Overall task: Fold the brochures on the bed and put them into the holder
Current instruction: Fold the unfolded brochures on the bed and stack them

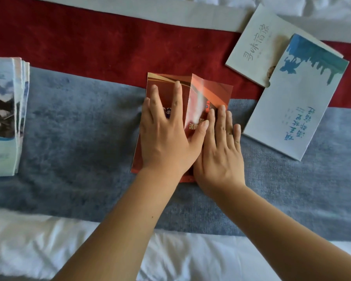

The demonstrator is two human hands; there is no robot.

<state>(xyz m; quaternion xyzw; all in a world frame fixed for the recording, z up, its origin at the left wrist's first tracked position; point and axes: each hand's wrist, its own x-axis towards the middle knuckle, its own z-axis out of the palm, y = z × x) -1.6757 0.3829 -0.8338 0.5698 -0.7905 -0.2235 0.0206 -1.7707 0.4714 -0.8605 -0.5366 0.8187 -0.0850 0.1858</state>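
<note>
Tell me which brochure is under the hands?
The red brochure in the middle: the left hand and right hand press on it. The white brochure and blue-topped brochure on the right lie untouched.

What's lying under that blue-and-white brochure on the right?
A pale booklet pokes out from under the blue-and-white brochure, with its lower right corner covered. Whatever else lies beneath is hidden.

The left hand (166, 138) and right hand (221, 157) press flat, side by side, on a partly folded red brochure (210, 94) on the bed's blue runner (79, 138).
</note>
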